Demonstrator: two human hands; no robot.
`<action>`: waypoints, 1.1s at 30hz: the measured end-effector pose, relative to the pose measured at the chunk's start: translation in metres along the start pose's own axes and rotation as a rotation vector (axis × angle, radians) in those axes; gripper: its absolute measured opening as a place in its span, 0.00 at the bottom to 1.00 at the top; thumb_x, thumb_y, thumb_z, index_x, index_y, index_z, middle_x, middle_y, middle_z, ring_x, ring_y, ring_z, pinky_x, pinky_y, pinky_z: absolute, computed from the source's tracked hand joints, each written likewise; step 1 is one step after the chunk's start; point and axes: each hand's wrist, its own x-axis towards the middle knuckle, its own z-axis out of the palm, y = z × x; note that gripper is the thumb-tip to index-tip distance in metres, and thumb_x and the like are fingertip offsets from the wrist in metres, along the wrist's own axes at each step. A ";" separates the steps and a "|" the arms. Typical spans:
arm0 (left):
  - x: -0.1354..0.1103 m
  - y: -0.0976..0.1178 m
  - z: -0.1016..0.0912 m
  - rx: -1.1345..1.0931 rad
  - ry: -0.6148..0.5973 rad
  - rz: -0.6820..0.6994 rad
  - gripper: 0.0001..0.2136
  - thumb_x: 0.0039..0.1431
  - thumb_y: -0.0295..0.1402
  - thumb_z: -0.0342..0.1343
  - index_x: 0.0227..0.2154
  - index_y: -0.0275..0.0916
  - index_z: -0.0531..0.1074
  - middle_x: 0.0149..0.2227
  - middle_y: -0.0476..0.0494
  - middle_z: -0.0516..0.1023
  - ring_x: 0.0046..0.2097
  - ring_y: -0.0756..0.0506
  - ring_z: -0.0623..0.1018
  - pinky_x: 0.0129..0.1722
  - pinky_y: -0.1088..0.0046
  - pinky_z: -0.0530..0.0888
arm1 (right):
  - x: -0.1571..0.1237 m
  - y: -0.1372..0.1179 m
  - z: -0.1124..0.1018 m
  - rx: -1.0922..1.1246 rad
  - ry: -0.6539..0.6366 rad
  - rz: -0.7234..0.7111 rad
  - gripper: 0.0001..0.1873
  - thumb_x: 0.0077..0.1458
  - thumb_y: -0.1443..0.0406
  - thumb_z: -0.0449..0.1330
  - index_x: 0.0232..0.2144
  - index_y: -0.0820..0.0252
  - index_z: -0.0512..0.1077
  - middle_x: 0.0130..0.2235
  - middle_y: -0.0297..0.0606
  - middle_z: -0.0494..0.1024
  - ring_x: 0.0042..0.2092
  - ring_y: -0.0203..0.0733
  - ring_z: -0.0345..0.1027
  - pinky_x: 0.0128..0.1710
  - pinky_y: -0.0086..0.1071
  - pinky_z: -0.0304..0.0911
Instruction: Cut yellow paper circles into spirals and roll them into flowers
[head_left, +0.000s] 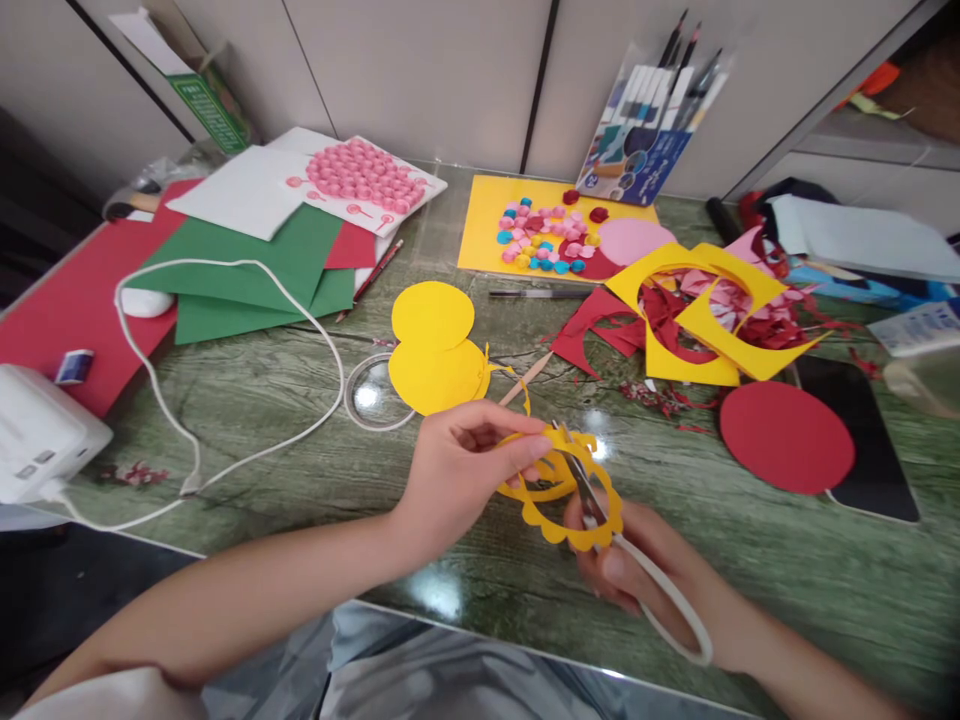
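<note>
My left hand (480, 465) pinches the edge of a yellow scalloped paper ring (551, 530) between thumb and fingers. White-handled scissors (667, 590) are gripped in my right hand (645, 560). Their blades pass across the ring's opening and meet the paper near my left fingertips; whether they bite into it I cannot tell. Just beyond my left hand lie yellow paper circles (433, 350), partly overlapping, with a thin yellow strip trailing off the lower one. A roll of clear tape (381, 392) lies beside them, partly under the lower circle.
Yellow cut-out sheets (694, 370) hold red and pink scraps at right, near a red paper circle (787, 437) on a dark tablet (862, 440). Small paper pieces (547, 235) lie on a yellow sheet behind. At left are green sheets (247, 250) and a white cable (262, 460).
</note>
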 end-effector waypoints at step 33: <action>0.021 0.030 -0.021 0.349 -0.273 -0.111 0.07 0.43 0.32 0.65 0.28 0.37 0.78 0.21 0.49 0.77 0.20 0.54 0.74 0.18 0.84 0.69 | -0.008 -0.010 -0.019 -0.186 -0.087 0.170 0.21 0.55 0.47 0.53 0.28 0.58 0.60 0.21 0.24 0.55 0.20 0.29 0.44 0.17 0.24 0.40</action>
